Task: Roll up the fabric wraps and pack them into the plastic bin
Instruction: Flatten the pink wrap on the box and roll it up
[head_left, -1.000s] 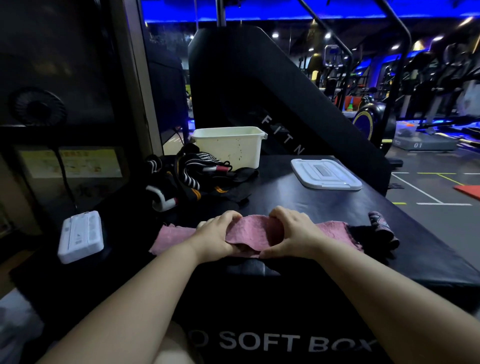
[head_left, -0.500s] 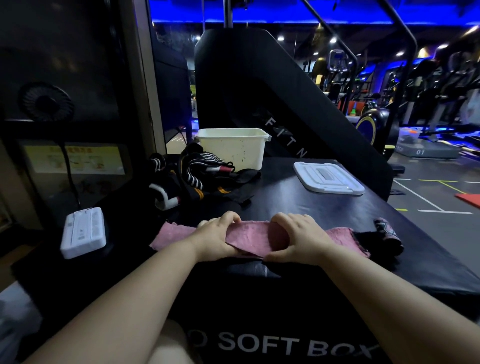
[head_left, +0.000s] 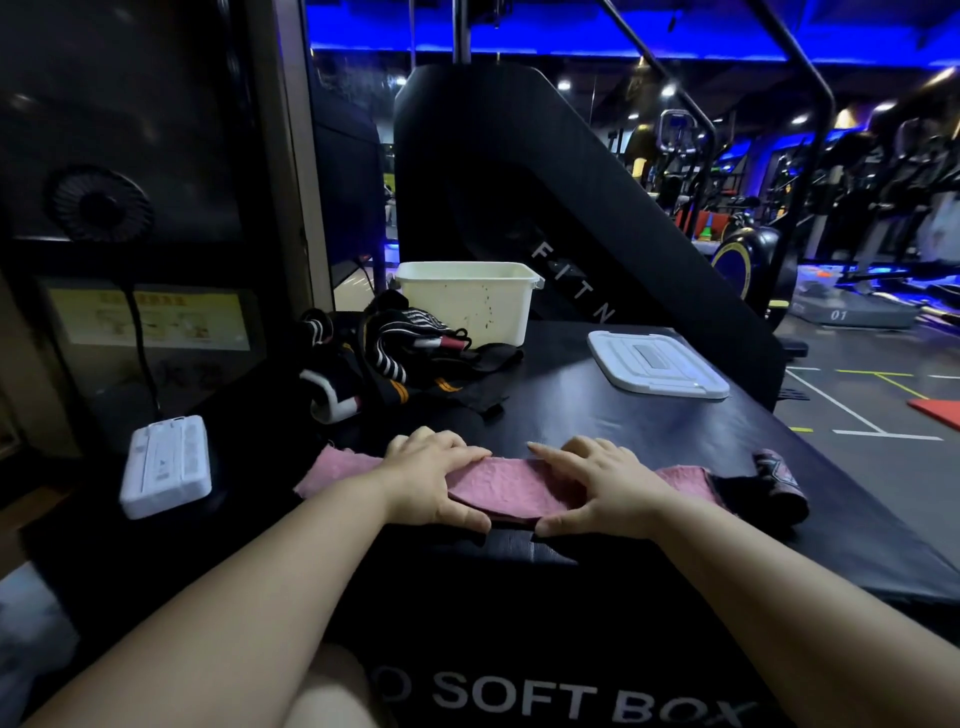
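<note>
A long pink fabric wrap (head_left: 511, 488) lies flat across the near edge of the black soft box (head_left: 597, 415). My left hand (head_left: 434, 478) and my right hand (head_left: 605, 483) press on its middle, fingers laid out on top and thumbs at its near edge. The wrap's left end (head_left: 337, 467) sticks out past my left wrist. Its right end joins a black patterned strap (head_left: 776, 480). At the back of the box the cream plastic bin (head_left: 462, 269) stands open, and its inside is hidden from me.
A pile of black, white and orange striped wraps (head_left: 395, 353) lies left of the bin. The bin's white lid (head_left: 657, 364) rests at the back right. On the left ledge sits a white device (head_left: 166, 465). Gym machines fill the background.
Both hands had the wrap's middle pinched up in a fold. Now the fingers are spread flatter and the pink fabric lies smoothed down between them. The view has shifted slightly.
</note>
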